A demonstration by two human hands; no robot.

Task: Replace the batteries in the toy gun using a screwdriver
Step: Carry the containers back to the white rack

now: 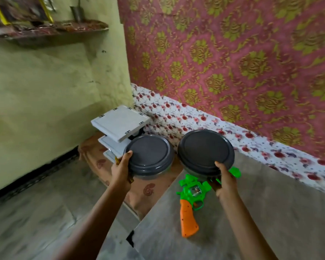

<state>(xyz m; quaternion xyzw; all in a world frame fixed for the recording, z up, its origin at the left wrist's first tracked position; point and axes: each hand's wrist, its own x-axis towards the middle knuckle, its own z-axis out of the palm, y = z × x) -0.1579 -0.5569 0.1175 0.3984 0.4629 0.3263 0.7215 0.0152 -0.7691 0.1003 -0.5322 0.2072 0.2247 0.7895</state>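
A green toy gun [192, 192] with an orange grip lies on the grey stone floor, barrel pointing up-right and partly hidden. My left hand [121, 170] grips the edge of a round grey lidded container [149, 156]; a yellow-handled tool [117, 160], likely a screwdriver, shows behind that hand. My right hand [224, 182] holds a second round grey lidded container [204, 149] above the gun's barrel. Both containers are lifted and tilted toward me.
Stacked white boards [120, 122] sit on an orange patterned cloth [144, 190] by the yellow-green wall. A floral white cloth [251, 139] and a pink and gold hanging [233, 53] run along the right. A shelf [51, 30] is high up on the left.
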